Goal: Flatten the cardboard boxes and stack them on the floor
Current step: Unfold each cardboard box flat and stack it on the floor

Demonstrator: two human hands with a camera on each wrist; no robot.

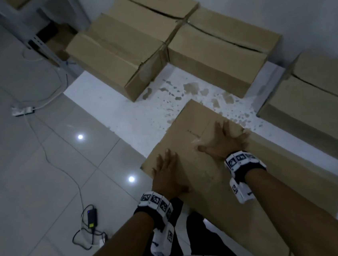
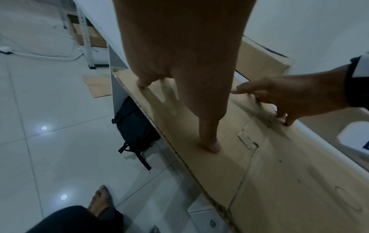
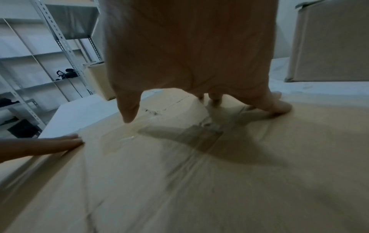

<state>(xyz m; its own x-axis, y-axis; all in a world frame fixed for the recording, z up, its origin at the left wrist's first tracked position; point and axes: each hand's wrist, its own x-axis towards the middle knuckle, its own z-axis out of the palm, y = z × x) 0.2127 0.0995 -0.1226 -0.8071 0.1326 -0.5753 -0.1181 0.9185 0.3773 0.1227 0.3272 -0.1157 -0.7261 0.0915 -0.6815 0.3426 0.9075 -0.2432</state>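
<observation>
I can read no text anywhere; my wristbands (image 1: 241, 161) carry only black-and-white square marker patterns, no letters or numbers.

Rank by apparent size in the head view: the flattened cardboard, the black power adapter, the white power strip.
1. flattened cardboard, by far the largest.
2 and 3. white power strip and black power adapter look alike; the adapter lies nearer, so unranked.

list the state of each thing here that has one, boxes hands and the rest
flattened cardboard box: lying flat on the white table, pressed by both hands
left hand: open, fingers flat on the cardboard
right hand: open, fingers spread on the cardboard
four cardboard boxes: assembled, top flaps shut
table: stained with brown splashes
backpack: on the floor under the table
</observation>
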